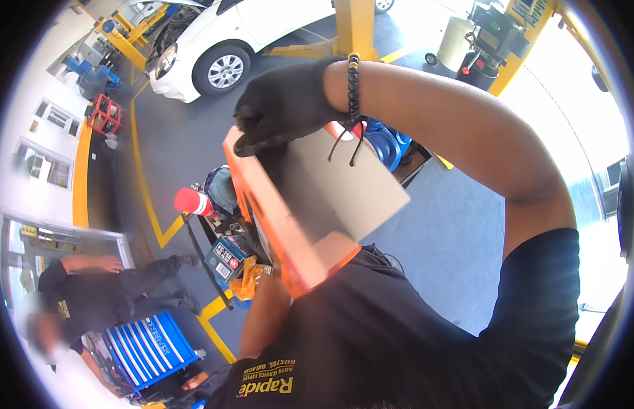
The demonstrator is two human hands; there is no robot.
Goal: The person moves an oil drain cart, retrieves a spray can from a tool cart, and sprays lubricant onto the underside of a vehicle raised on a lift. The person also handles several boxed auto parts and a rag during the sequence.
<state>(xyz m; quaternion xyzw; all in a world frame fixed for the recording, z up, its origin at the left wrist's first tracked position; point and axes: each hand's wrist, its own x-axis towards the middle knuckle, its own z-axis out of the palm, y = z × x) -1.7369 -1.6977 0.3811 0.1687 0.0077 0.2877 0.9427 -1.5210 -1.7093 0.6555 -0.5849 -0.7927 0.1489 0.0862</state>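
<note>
My right hand [283, 102], in a black glove with a beaded bracelet at the wrist, is closed on the upper edge of an orange cardboard box [276, 218]. The box is tilted in front of my chest, with its flap raised and its pale grey inner side [337, 184] showing. My left forearm [266, 317] reaches up behind the box's lower end. The box hides my left hand, so its fingers do not show. Beside that wrist lie a blue-green small box [225, 260] and a crumpled orange plastic bag [247, 281].
A cart edge [206, 258] runs behind the small box, near a red-and-white container [193, 202]. A blue tool chest [153, 347] and another person [106, 293] are at lower left. Beyond are a white car [215, 54] and a yellow lift post [356, 31].
</note>
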